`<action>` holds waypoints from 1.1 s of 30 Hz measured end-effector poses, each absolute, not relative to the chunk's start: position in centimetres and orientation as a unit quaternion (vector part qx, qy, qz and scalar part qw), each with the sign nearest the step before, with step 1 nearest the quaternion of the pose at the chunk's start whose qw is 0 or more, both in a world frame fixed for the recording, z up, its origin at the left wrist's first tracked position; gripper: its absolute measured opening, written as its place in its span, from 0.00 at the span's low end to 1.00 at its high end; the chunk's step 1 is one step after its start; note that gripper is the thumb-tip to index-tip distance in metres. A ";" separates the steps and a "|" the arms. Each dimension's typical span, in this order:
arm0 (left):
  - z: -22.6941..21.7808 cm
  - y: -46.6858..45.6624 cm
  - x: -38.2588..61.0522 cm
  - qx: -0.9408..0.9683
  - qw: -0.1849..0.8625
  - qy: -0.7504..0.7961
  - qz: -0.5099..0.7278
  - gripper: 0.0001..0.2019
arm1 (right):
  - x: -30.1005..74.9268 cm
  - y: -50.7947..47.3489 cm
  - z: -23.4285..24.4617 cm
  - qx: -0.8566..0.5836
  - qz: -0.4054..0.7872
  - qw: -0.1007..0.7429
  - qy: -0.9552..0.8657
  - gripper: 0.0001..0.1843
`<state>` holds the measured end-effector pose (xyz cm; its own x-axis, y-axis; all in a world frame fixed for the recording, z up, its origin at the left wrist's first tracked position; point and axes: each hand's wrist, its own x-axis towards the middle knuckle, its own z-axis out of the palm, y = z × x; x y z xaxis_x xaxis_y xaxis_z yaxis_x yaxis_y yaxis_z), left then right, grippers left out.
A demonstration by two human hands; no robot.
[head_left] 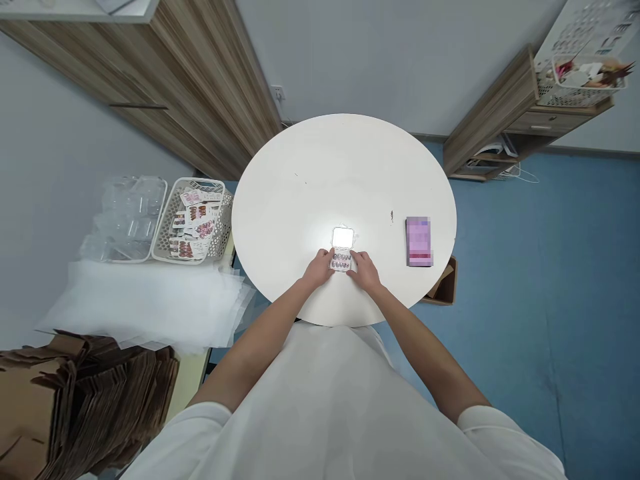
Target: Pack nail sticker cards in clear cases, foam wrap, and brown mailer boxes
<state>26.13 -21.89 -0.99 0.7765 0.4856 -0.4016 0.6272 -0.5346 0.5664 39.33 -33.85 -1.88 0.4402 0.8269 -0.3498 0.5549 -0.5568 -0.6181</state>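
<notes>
A small clear press-on nail case (pixel 341 261) lies near the front of the round white table, with its pale lid (pixel 343 237) folded back on the far side. Two rows of small pinkish-grey press-on nails show in its tray. My left hand (pixel 319 267) grips the left edge of the case, thumb and fingers bent against it. On the opposite edge, my right hand (pixel 365 271) holds the case the same way. The fingertips partly cover both sides.
A purple, blurred-out flat item (pixel 419 241) lies at the table's (pixel 345 160) right. Left of the table stand a white basket (pixel 225 220) with nail packets, clear plastic containers (pixel 133 213), white sheets (pixel 145 300) and folded cardboard (pixel 115 407). A brown box (pixel 449 287) sits below the right edge.
</notes>
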 end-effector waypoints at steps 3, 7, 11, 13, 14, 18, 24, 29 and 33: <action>-1.1 -21.9 26.1 0.871 0.362 0.317 -0.099 0.33 | 39.3 -33.9 -1.9 -0.822 0.321 0.217 -0.418 0.34; -1.3 -21.9 26.0 0.873 0.364 0.309 -0.098 0.33 | 39.4 -34.0 -2.0 -0.819 0.323 0.224 -0.418 0.34; -1.5 -21.8 25.9 0.872 0.372 0.305 -0.094 0.34 | 39.4 -34.2 -2.1 -0.817 0.321 0.223 -0.425 0.35; -1.5 -21.7 25.8 0.870 0.378 0.305 -0.087 0.34 | 39.3 -34.2 -2.1 -0.816 0.315 0.220 -0.431 0.35; -1.5 -21.7 25.7 0.869 0.381 0.305 -0.083 0.34 | 39.3 -34.2 -2.1 -0.817 0.312 0.217 -0.433 0.35; -1.4 -21.9 25.7 0.862 0.393 0.314 -0.069 0.36 | 39.1 -34.2 -2.0 -0.821 0.305 0.208 -0.436 0.36; -1.1 -22.6 25.2 0.831 0.425 0.357 -0.029 0.30 | 39.3 -34.4 -1.8 -0.814 0.340 0.271 -0.385 0.38; -1.1 -22.9 24.7 0.802 0.445 0.398 -0.018 0.10 | 39.9 -34.2 -2.0 -0.808 0.371 0.308 -0.338 0.33; -1.3 -23.1 25.0 0.777 0.470 0.418 -0.006 0.07 | 39.8 -33.6 -2.2 -0.811 0.378 0.303 -0.329 0.29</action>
